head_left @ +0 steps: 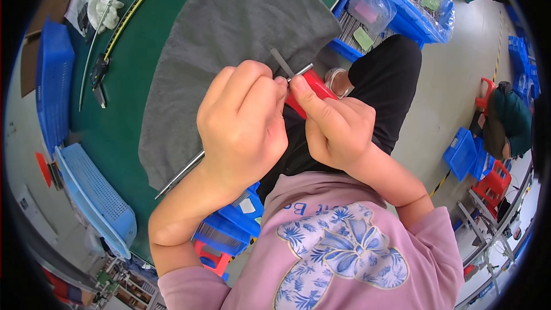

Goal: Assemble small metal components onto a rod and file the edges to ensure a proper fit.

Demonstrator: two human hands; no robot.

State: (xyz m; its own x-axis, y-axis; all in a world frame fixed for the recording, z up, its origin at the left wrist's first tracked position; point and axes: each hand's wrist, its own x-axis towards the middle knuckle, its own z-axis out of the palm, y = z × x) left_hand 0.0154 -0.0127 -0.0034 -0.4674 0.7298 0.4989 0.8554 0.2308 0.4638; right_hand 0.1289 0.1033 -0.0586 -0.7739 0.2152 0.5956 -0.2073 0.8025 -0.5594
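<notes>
My left hand (241, 120) is closed around a thin shiny metal rod (181, 173). One end sticks out past my left wrist, and the other shows beyond my fingertips. My right hand (341, 126) is closed too, its thumb pressed near the rod's far end. From between the fingers a narrow flat metal strip (280, 61), like a blade, points up and away, crossing the rod. My right fingers hide its lower part. Both hands are close together over the edge of a grey cloth (229, 28).
The cloth lies on a green table (129, 132). On it are a utility knife (100, 74), a long rod (92, 51) and white gloves (104, 6). Blue baskets (100, 195) line the left. Blue bins (410, 0) of metal parts stand far right; a red stool (321, 87) shows below.
</notes>
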